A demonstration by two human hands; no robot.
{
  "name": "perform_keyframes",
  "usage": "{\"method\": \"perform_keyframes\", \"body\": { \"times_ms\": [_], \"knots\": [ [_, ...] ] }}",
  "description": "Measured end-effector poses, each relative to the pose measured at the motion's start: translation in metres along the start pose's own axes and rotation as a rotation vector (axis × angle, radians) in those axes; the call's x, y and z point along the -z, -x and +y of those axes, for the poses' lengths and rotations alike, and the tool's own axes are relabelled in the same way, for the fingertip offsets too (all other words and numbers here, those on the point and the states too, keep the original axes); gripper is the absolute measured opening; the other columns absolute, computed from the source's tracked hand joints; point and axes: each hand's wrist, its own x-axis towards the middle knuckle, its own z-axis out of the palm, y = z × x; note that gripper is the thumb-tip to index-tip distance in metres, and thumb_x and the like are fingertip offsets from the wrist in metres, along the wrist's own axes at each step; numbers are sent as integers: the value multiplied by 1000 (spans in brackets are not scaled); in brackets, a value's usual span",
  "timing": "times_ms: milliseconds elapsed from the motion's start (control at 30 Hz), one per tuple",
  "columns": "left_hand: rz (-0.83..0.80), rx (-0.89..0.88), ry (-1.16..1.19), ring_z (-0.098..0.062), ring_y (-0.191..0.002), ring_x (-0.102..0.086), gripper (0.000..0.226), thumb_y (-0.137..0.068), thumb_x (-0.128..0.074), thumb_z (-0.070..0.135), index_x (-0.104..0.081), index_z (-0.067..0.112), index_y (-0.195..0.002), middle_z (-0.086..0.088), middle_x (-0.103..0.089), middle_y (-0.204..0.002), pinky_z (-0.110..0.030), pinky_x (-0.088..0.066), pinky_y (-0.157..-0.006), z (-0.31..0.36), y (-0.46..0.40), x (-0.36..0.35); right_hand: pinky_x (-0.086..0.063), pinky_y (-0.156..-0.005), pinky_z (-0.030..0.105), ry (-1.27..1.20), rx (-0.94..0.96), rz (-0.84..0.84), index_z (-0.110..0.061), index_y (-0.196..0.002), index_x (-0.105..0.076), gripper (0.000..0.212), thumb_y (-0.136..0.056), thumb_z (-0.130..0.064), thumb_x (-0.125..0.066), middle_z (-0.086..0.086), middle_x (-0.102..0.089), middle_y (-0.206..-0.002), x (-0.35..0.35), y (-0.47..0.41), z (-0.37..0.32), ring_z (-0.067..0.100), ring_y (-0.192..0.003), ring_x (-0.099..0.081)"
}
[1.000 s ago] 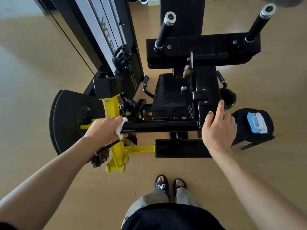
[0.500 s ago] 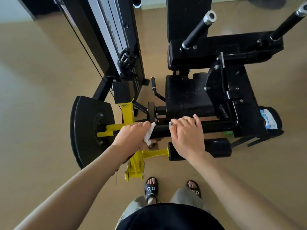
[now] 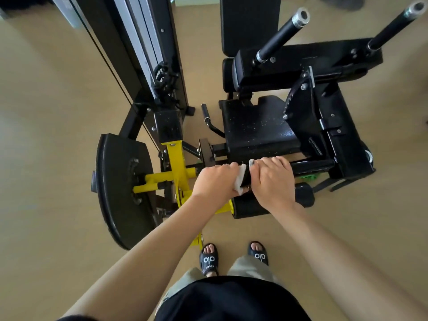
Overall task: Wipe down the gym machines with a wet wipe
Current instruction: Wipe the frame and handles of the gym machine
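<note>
A black and yellow leg machine stands in front of me, with a black seat (image 3: 257, 126) and a horizontal black bar (image 3: 312, 165) below the seat's front edge. My left hand (image 3: 215, 181) grips a white wet wipe (image 3: 240, 179) wrapped against that bar. My right hand (image 3: 273, 179) lies right beside it, fingers curled over the same bar. The two hands nearly touch, with the wipe between them. A black foam roller (image 3: 250, 207) sits just below my hands, partly hidden by them.
A yellow lever frame (image 3: 176, 172) and a black curved weight plate (image 3: 120, 188) lie to the left. The weight stack tower (image 3: 143, 42) rises at upper left. Two black handles (image 3: 280, 35) stick up behind the seat. My sandalled feet (image 3: 208, 258) stand on the tan floor.
My left hand slid the wipe to the right along the bar. My right hand came off the right side panel and settled on the bar next to the left hand. The view shifted left.
</note>
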Motion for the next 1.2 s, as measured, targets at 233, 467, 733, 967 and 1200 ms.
{"method": "perform_keyframes", "body": {
  "times_ms": [233, 467, 733, 967, 1200],
  "knots": [
    [114, 427, 1091, -22, -90, -65, 32, -100, -54, 47, -64, 19, -113, -5, -68, -98, -32, -56, -78, -44, 42, -34, -43, -100, 40, -38, -20, -24, -17, -87, -72, 53, -110, -33, -27, -5, -70, -82, 1, 0, -1, 19, -85, -62],
    [326, 1426, 1426, -28, -112, -56, 48, -105, -44, 43, -53, 12, -140, -12, -58, -127, -41, -48, -97, 5, 54, -42, -43, -101, 42, -85, 53, -38, -17, -91, -73, 53, -110, -32, -26, -3, -71, -86, 2, 0, 7, 21, -88, -63],
    [569, 1562, 2053, -17, -91, -59, 34, -102, -54, 15, -55, 6, -135, -15, -63, -125, -21, -51, -74, 46, 33, -28, -42, -100, 41, -121, 126, -68, -19, -101, -71, 47, -110, -32, -28, -4, -69, -91, 2, 3, 15, 21, -91, -60],
    [781, 1628, 2391, -25, -143, -43, 53, -105, -40, 29, -34, 10, -154, -10, -47, -151, -32, -39, -111, 57, 5, 9, -41, -101, 41, -149, 115, -53, -18, -107, -73, 45, -110, -31, -30, -2, -71, -94, -1, 4, 16, 22, -93, -61],
    [720, 1610, 2773, -47, -109, -60, 50, -104, -33, 39, -59, 6, -131, -25, -65, -123, -57, -46, -106, 37, -5, -39, -40, -98, 41, -109, 143, -49, -18, -104, -70, 45, -110, -30, -28, -2, -67, -92, -1, 4, 17, 23, -89, -57]
  ]
}}
